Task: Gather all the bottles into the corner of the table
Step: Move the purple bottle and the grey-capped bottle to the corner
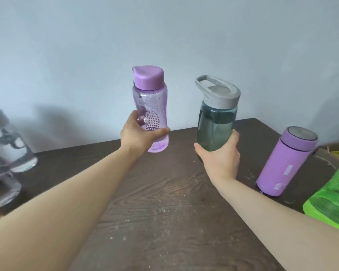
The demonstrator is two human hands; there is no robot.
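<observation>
While two clear bottles (pixel 10 145) blur at table's (pixel 164 202) left edge: left hand (pixel 137 136) clasps clear purple bottle (pixel 150 108) low, aloft; right hand (pixel 221 155) clasps grey-lidded teal bottle (pixel 215 122) near base. Likely light, rigid, slick plastic; mid-body holds suit. Matte purple flask (pixel 282 163), green bottle (pixel 333 198) stand right.

Soft, even daylight, moderately bright. Dull shadows smear the wall (pixel 53 122) at nine o'clock. Motion blur softens the clear bottles (pixel 10 141) there and the green bottle (pixel 333 198) at four o'clock; wide-angle bending tilts the edges.
</observation>
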